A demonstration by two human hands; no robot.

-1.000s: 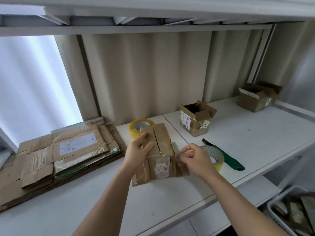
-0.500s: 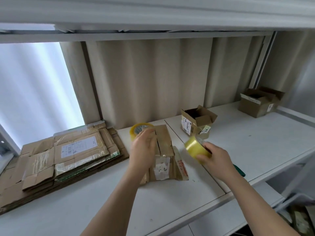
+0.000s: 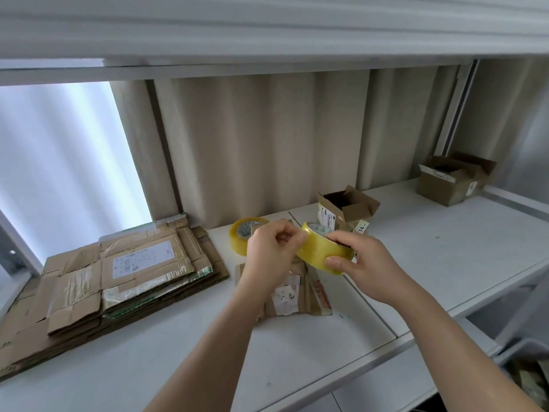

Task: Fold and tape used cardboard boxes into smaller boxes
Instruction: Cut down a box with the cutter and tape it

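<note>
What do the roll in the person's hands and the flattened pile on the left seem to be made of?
Tape roll: glossy, yellowish see-through film, likely plastic packing tape; light shines off its band. Flattened pile: matte brown cardboard, with creased flaps, white labels and shiny old tape strips.

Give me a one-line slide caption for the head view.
Right hand grips a yellow tape roll while the left hand picks at its edge above the folded cardboard box.
</note>
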